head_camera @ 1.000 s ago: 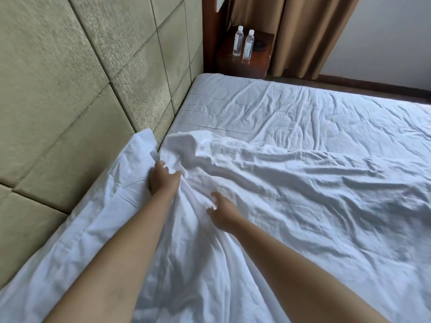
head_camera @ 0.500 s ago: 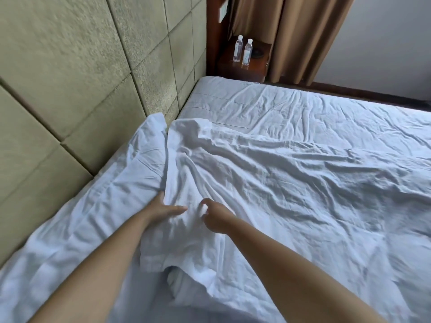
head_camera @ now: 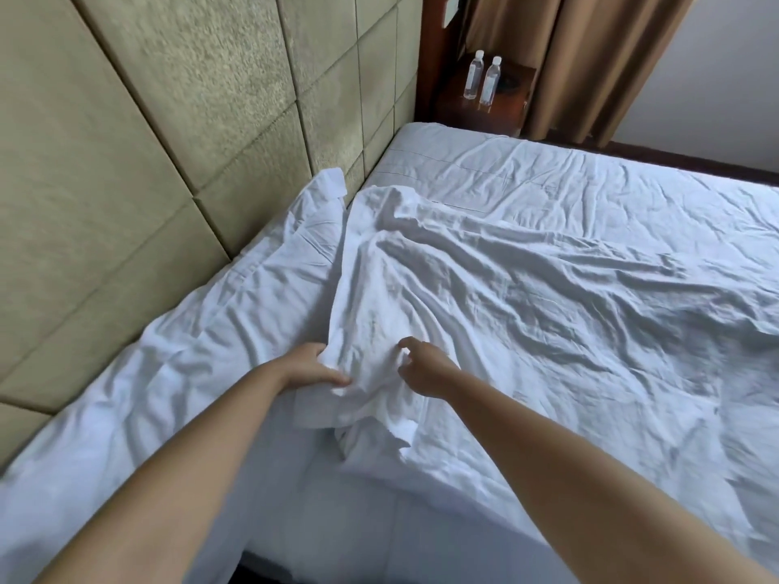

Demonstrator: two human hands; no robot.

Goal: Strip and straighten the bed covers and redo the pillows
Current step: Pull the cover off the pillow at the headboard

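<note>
Duvet cover (head_camera: 484, 314), white and heavily creased, lies over the middle of the bed, its near corner bunched at about 6 o'clock of the view, where it folds over the mattress edge (head_camera: 421, 499). At that corner the left hand (head_camera: 314, 366) comes in from 7 o'clock, thumb on top and fingers (head_camera: 337, 379) tucked under the cover's left edge, pinching the cloth. Just beside it at its 3 o'clock the right hand (head_camera: 425, 364) rests on the cover with its fingers curled into the fabric; whether they truly grip a fold I cannot tell. Both forearms are bare and cross the near edge of the bed. At 9 o'clock of the hands a white pillow (head_camera: 189, 330) lies along the padded headboard (head_camera: 147, 141), touching it, its far corner tilted up against the panels. The cover's left edge runs from the hands toward 12 o'clock beside the pillow, overlapping it slightly. Beyond the cover's far edge, the fitted sheet (head_camera: 527, 170) is bare and open across to 2 o'clock. Farther still, at 12 o'clock, two water bottles (head_camera: 480, 80) stand upright side by side on a dark wooden nightstand (head_camera: 506, 107), with brown curtains (head_camera: 598, 56) behind
</note>
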